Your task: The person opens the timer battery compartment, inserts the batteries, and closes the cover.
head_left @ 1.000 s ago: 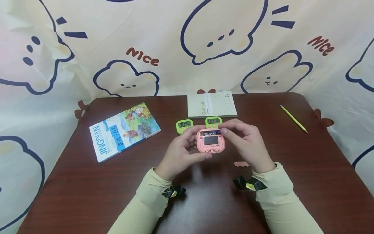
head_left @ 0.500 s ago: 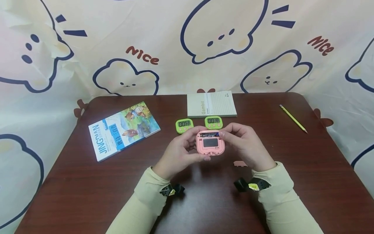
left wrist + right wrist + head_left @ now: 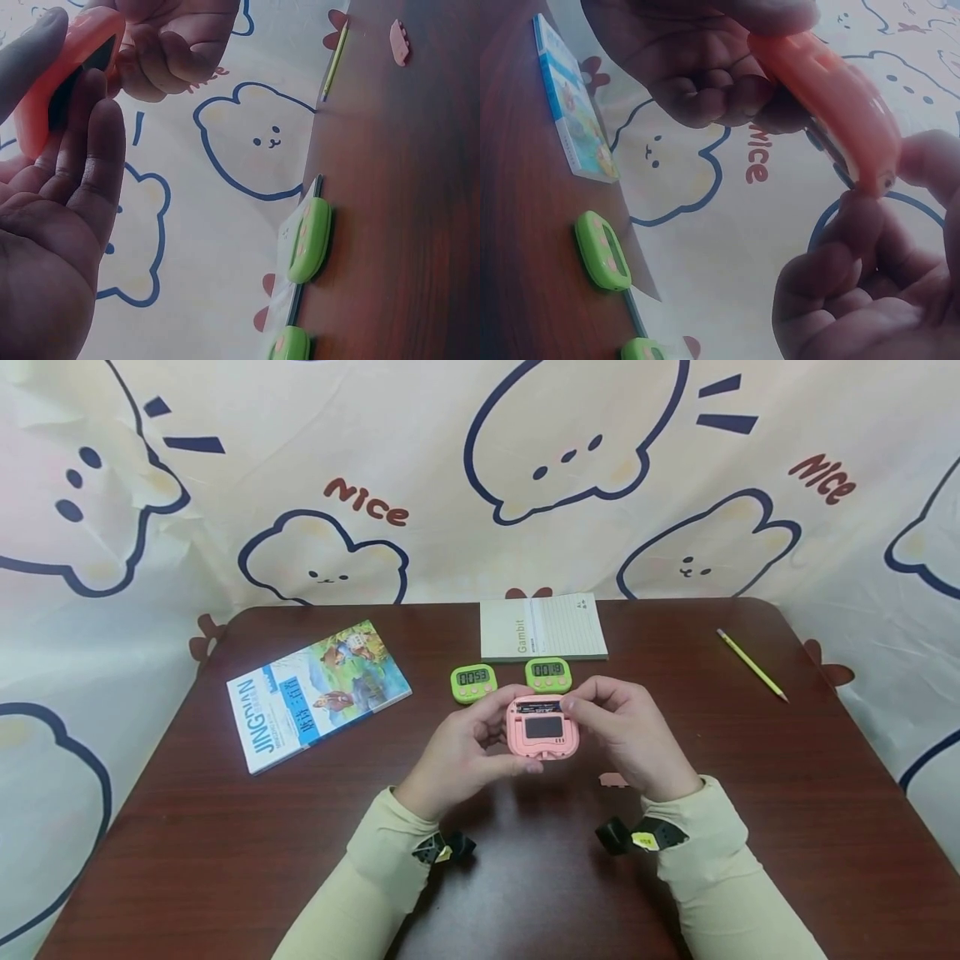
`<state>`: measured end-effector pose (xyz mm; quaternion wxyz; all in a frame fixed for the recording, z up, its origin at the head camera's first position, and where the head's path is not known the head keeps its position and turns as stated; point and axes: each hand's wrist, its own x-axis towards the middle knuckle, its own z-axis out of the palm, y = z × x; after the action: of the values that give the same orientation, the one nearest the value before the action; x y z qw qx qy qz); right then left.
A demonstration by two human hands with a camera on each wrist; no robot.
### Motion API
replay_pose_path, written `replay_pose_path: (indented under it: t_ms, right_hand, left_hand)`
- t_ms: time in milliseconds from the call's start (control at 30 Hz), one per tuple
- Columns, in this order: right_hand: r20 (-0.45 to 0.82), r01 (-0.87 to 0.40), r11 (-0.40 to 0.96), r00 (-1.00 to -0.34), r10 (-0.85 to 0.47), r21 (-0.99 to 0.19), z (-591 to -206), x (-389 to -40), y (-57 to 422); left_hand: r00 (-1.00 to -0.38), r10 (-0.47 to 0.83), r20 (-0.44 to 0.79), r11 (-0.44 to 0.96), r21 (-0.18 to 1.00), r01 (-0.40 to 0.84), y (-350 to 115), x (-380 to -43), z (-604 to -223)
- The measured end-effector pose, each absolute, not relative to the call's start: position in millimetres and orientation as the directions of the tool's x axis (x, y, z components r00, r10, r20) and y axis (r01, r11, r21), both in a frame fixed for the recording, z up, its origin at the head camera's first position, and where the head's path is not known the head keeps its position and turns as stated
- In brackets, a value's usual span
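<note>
My left hand [image 3: 468, 756] grips a pink digital timer [image 3: 543, 748] by its left side, fingers behind and thumb along the lower edge. The timer's back faces up in the head view, and a dark battery [image 3: 536, 707] lies in the uncovered slot along its top. At the upper right corner, my right hand [image 3: 633, 739] pinches the timer, its thumb by the battery's right end. In the right wrist view that thumb and finger press the timer's end [image 3: 859, 124] from both sides. A small pink battery cover [image 3: 612, 780] lies on the table beneath the right hand.
Two green timers [image 3: 473, 683] with lit digits stand just behind the hands. Farther back is a lined notepad [image 3: 543, 628]. A colourful book [image 3: 318, 697] lies at the left, a yellow-green pencil [image 3: 752, 665] at the right. Printed cloth surrounds the brown table [image 3: 225, 843].
The hands and the pink timer have shifted only slightly. The battery's blue end has turned out of sight or under the right thumb. Digits on both green timers have advanced.
</note>
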<state>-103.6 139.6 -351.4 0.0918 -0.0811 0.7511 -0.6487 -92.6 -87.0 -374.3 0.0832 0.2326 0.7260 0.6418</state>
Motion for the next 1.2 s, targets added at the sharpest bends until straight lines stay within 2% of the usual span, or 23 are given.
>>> replay_pose_path:
  t_ms: [367,667,900,1200]
  right_hand:
    - [-0.011,-0.035,0.231,-0.981,-0.196,-0.972,-354,-101,134]
    - [0.004,-0.064,0.317,-0.982,-0.187,-0.946,-359,-97,150]
    - [0.021,-0.132,0.494,-0.974,-0.224,-0.859,-371,-100,174]
    - [-0.094,-0.145,0.681,-0.949,-0.301,-0.718,-404,-107,210]
  left_hand:
    - [-0.888,0.424,0.178,0.127,0.959,0.253,-92,-92,-375]
    - [-0.885,0.428,0.184,0.108,0.962,0.252,-91,-94,-379]
    - [-0.881,0.434,0.189,0.080,0.966,0.246,-89,-94,-379]
    - [-0.882,0.432,0.189,0.072,0.967,0.243,-87,-94,-376]
